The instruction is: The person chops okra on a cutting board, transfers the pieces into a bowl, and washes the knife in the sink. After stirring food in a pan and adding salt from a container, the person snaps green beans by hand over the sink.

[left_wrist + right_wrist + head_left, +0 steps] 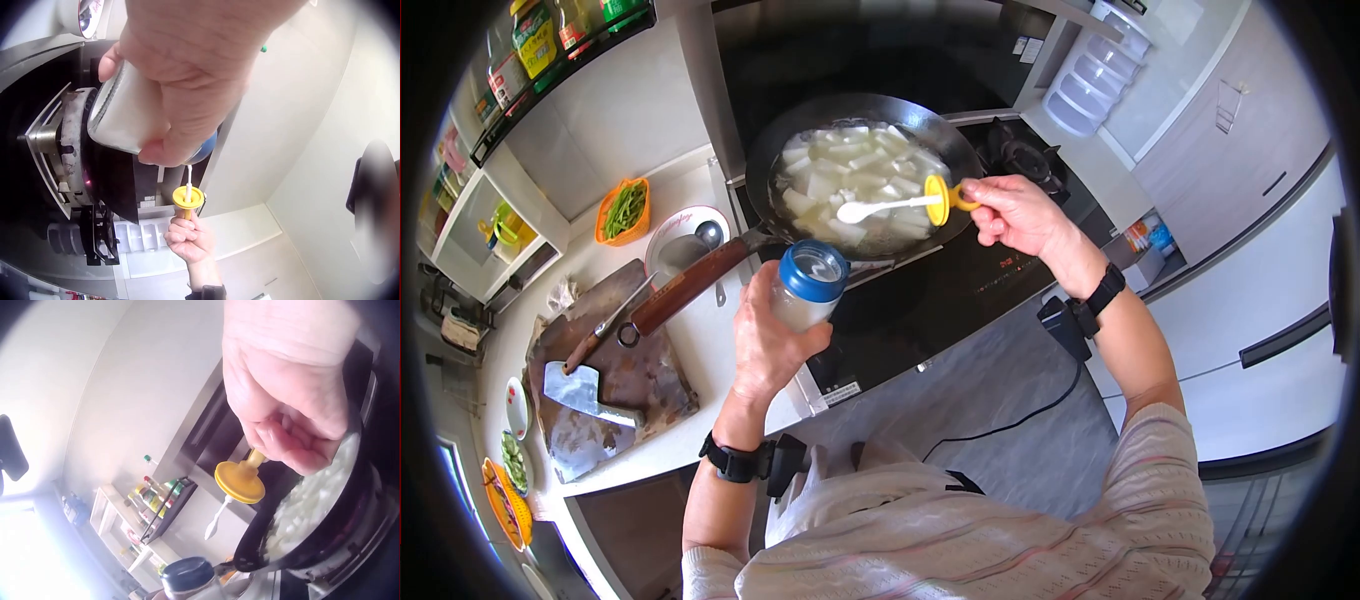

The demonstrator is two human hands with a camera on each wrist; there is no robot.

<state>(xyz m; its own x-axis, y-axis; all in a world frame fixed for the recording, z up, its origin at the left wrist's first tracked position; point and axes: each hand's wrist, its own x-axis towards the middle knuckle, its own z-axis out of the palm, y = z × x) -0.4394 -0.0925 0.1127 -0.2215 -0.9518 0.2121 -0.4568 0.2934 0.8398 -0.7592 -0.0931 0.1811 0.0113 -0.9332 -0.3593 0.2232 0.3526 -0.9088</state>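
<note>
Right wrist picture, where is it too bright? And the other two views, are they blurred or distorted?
Right wrist: white glare at lower left. Head: fisheye bending, black corners, yet the wok reads clearly. Left wrist: dark upper corners, one smeared patch at right edge.

a cleaver lies on a stained board near an orange basket

Head view: left forearm comes up from lower left, near vertical; left hand just left of center, curled in a grip, thumb on the right side. Right forearm slants up-left from lower right, elbow bent; right hand right of center, higher than left, thumb and index pinching, other fingers curled. Hands well apart.
</note>
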